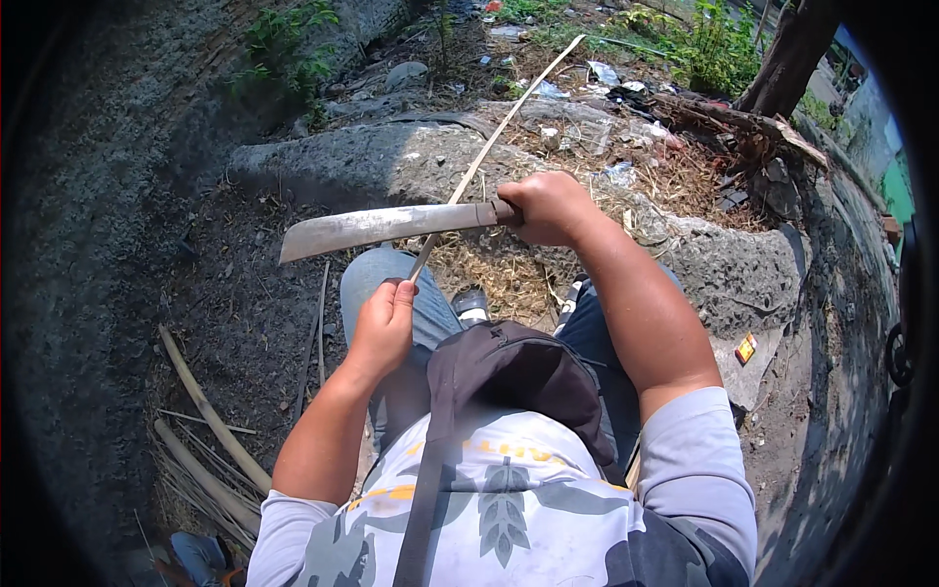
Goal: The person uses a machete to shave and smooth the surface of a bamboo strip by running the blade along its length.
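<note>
My right hand [553, 207] is wrapped round the dark handle of a machete [377, 229]. Its broad, worn blade points left, level across the space above my knees. Between the thumb and fingers of my left hand [383, 328] is one end of a long, thin, pale strip [489, 147], which looks like split bamboo or wood. The strip runs up and away to the far rubble and passes beneath the blade near the handle. Whether blade and strip touch, I cannot tell. A black bag [523, 386] rests at my lap, its strap across my chest.
Ahead lies a rough concrete slab [323, 161], with litter and dry straw beyond. A tree trunk [790, 59] rises far right. Several split poles [213, 416] lie at lower left, near another person's jeans [201, 558]. A small yellow-red packet [745, 349] lies to the right.
</note>
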Action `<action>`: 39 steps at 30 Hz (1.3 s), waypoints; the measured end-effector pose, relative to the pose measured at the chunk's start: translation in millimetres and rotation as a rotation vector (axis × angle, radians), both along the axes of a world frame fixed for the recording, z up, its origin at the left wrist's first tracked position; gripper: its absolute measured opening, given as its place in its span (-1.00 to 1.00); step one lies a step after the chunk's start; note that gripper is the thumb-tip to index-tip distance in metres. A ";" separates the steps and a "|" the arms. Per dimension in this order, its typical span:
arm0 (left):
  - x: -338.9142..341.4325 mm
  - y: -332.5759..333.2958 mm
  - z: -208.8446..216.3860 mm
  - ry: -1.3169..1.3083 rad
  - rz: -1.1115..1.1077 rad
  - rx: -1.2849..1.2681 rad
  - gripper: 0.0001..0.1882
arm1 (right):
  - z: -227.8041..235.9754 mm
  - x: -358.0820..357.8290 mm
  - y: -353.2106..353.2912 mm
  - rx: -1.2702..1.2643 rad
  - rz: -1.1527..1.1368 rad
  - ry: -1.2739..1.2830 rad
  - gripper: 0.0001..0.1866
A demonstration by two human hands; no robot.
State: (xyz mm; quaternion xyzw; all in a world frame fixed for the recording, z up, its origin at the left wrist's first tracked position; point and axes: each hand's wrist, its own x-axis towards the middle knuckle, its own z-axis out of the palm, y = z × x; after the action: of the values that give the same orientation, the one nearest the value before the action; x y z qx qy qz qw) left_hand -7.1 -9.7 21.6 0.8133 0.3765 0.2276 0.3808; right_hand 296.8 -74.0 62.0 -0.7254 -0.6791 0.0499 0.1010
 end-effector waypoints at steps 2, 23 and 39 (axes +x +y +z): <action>-10.0 0.4 -4.8 -0.007 -0.012 -0.036 -0.62 | -8.9 13.9 3.0 0.035 -0.070 0.012 -0.77; -42.9 -13.8 -7.5 -0.036 0.086 -0.176 -0.69 | -29.8 42.7 18.6 0.168 -0.270 0.196 -0.80; 0.6 -6.4 18.4 -0.086 0.065 -0.080 -0.66 | -17.5 25.6 9.5 0.298 0.011 0.289 -0.84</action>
State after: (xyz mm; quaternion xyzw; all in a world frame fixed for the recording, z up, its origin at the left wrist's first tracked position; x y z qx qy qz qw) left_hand -6.4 -16.0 40.0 0.7741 0.3948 0.2594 0.4214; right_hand 322.3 -64.5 44.6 -0.6841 -0.6613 0.0530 0.3031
